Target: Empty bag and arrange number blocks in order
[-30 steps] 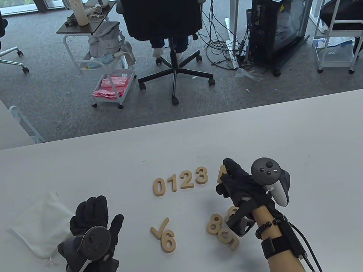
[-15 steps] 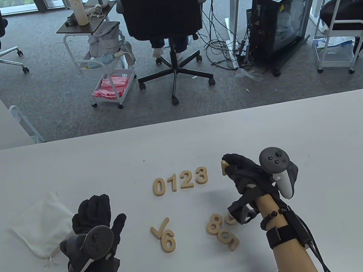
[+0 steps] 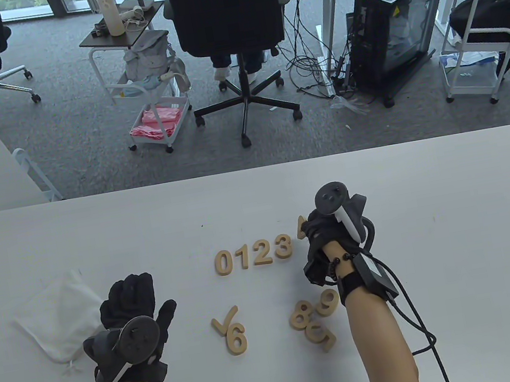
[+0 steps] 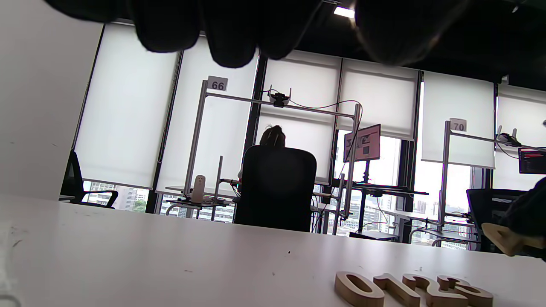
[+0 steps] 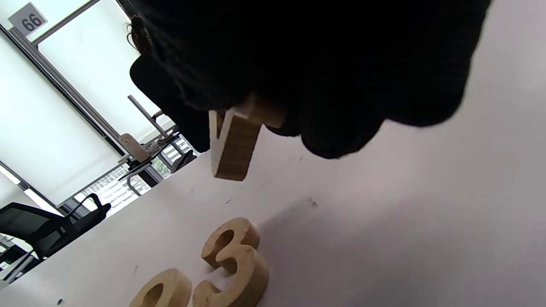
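Observation:
Wooden number blocks 0, 1, 2, 3 lie in a row (image 3: 253, 253) mid-table; they also show in the left wrist view (image 4: 413, 289). My right hand (image 3: 325, 233) holds a wooden block (image 3: 300, 228), likely the 4, just right of the 3 (image 5: 234, 251) and a little above the table; the block (image 5: 232, 145) hangs from my fingers in the right wrist view. My left hand (image 3: 131, 309) rests empty on the table, fingers loosely curled. Loose blocks: 7 (image 3: 224, 323), 6 (image 3: 236, 338), 8 (image 3: 301, 315), 9 (image 3: 327, 302), and two more (image 3: 320, 334) overlapping.
The empty white cloth bag (image 3: 56, 317) lies at the left of the white table (image 3: 459, 215). Beyond the far edge are an office chair (image 3: 229, 24), a small cart (image 3: 146, 82) and a computer case (image 3: 396, 25).
My right hand has turned over and moved left and farther away with the block, toward the right end of the row. The 9 is now uncovered. My left hand stayed put.

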A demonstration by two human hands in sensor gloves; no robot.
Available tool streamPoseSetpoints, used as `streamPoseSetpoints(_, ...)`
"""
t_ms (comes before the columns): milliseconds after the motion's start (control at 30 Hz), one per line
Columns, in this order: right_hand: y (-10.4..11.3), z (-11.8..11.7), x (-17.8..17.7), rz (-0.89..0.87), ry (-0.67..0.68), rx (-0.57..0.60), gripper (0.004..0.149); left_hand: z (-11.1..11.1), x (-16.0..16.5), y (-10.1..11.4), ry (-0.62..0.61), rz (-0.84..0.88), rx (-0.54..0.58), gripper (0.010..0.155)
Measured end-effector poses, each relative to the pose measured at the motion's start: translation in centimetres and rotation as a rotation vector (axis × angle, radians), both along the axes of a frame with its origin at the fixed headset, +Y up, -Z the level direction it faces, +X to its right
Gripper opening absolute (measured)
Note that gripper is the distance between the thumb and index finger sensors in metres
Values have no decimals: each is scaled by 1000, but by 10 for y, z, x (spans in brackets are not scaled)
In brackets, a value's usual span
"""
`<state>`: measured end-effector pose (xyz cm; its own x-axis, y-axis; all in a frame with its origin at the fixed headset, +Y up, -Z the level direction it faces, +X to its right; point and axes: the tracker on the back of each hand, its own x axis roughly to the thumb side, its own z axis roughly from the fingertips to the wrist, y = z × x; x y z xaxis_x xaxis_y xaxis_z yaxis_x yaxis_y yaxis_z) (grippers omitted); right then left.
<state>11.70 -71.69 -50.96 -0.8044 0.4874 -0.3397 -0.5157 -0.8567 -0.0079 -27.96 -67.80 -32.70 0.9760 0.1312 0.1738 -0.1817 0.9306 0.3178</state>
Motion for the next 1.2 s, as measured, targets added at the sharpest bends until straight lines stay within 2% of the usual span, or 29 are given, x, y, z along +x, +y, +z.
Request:
streamPoseSetpoints(100, -14, -8, -4, 106, -5, -56, 46, 0, 0, 0, 1, 2, 2, 75)
streamPoseSetpoints(300, -30, -14, -5, 128, -40, -101, 45, 0, -2, 1, 4, 9, 4, 75)
streamPoseSetpoints(700, -39, -21, -10, 190, -15, -119, 41, 0, -2, 1, 8, 6, -1, 75)
streamPoseSetpoints(1200, -41, -24, -22, 391, 86, -107, 39, -1, -3, 2, 11, 10, -3, 75)
